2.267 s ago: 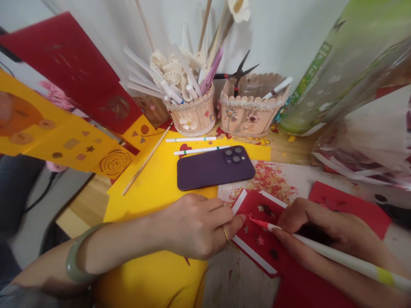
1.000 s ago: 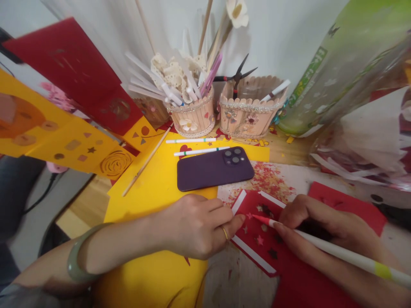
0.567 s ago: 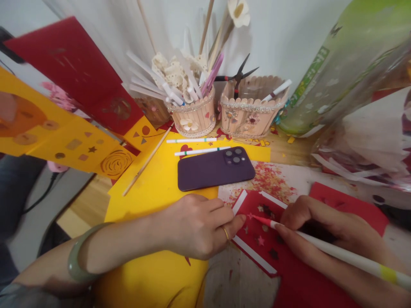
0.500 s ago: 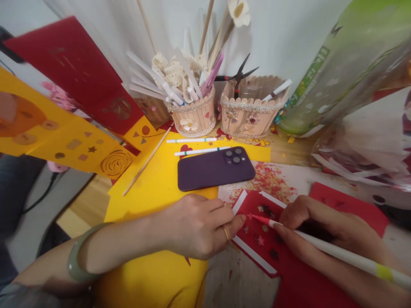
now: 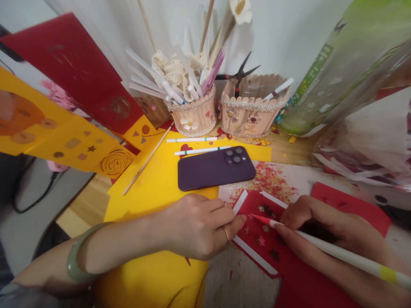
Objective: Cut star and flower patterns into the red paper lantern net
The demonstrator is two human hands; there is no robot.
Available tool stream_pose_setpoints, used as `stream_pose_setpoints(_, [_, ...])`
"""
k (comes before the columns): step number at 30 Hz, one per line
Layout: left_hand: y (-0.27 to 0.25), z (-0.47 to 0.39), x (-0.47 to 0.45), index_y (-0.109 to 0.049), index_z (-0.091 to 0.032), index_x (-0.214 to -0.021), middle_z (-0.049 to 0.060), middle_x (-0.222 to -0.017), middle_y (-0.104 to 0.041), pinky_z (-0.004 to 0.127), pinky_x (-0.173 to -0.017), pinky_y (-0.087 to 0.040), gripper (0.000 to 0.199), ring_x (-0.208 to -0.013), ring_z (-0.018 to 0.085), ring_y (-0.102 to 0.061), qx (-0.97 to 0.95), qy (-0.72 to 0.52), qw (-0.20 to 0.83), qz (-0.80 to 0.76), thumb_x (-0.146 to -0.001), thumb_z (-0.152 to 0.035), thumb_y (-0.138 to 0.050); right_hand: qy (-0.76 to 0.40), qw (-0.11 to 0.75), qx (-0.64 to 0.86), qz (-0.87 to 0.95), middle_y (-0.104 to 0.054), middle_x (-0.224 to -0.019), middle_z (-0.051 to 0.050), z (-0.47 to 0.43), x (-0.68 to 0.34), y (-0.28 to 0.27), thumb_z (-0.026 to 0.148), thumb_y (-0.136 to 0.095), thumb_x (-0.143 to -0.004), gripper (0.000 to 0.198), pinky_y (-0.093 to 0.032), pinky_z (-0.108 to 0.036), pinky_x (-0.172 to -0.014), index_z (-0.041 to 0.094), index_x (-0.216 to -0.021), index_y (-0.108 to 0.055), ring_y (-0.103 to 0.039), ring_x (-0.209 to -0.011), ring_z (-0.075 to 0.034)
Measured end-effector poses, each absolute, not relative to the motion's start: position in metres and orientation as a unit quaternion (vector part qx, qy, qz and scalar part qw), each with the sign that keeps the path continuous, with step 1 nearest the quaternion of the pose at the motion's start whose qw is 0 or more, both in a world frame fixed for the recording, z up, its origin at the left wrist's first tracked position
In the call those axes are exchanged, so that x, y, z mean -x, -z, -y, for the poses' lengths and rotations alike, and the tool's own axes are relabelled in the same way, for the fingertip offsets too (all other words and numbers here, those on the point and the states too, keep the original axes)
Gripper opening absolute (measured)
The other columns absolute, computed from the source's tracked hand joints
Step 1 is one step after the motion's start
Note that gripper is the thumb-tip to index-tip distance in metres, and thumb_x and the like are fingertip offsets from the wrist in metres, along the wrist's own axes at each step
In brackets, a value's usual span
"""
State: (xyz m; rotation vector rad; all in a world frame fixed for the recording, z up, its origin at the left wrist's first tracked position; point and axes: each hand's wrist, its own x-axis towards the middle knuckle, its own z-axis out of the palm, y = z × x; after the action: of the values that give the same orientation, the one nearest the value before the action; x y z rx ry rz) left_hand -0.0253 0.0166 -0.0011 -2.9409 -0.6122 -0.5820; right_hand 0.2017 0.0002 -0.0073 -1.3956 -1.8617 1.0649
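Note:
A white pen (image 5: 346,256) with a red pointed tip and a yellow-green band is pinched in my right hand (image 5: 324,231). Its tip rests on or just above a small pink star on a red card (image 5: 257,252). White strips run along the card's edges, and several small stars in pink, gold and dark tones lie on it. My left hand (image 5: 205,226), with curled fingers, grips the card's left edge, its fingertips close beside the pen tip. How the thumb sits is partly hidden.
A dark purple phone (image 5: 208,171) lies on yellow paper (image 5: 154,278), beside two white sticks and a wooden stick (image 5: 147,160). Behind stand two decorated wooden baskets (image 5: 253,111) with tools. Decorated cards (image 5: 80,72) stand at left; a plastic-wrapped bundle (image 5: 369,137) is at right.
Both hands and the pen stay almost in place. Only a very slight shift of the whole view shows.

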Motion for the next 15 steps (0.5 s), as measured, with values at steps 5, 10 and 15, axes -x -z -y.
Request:
stream_pose_setpoints(5, [0.0008,-0.0165,0.0253,-0.063,-0.007,-0.093,-0.001,-0.061,-0.054,0.027,-0.041,-0.029,0.017,-0.054,0.011,-0.049,0.960,0.192,0.044,0.200,-0.088,-0.013,-0.049,-0.419,0.261,0.519,0.698,-0.062,-0.056,0.002,-0.0014,-0.2030,0.0064,0.047,-0.053,-0.083,0.030,-0.034,-0.024,-0.039,0.025,-0.062,-0.050,-0.056,-0.050,-0.014])
stream_pose_setpoints(10, [0.0003,-0.0166,0.0257,-0.062,-0.007,-0.093,-0.002,-0.061,-0.053,0.026,-0.041,-0.031,0.013,-0.054,0.011,-0.052,0.961,0.187,0.046,0.199,-0.088,-0.013,-0.051,-0.419,0.270,0.520,0.694,-0.062,-0.056,0.002,-0.0012,-0.2030,0.0063,0.047,-0.055,-0.081,0.030,-0.034,-0.024,-0.039,0.025,-0.062,-0.050,-0.056,-0.050,-0.014])
stream_pose_setpoints(15, [0.0010,-0.0167,0.0258,-0.062,-0.006,-0.094,-0.001,-0.062,-0.053,0.027,-0.041,-0.032,0.016,-0.054,0.011,-0.051,0.961,0.189,0.039,0.197,-0.089,-0.013,-0.050,-0.424,0.262,0.535,0.682,-0.063,-0.057,0.004,0.0004,-0.2013,0.0047,0.048,-0.053,-0.081,0.029,-0.033,-0.025,-0.042,0.026,-0.063,-0.049,-0.056,-0.052,-0.014])
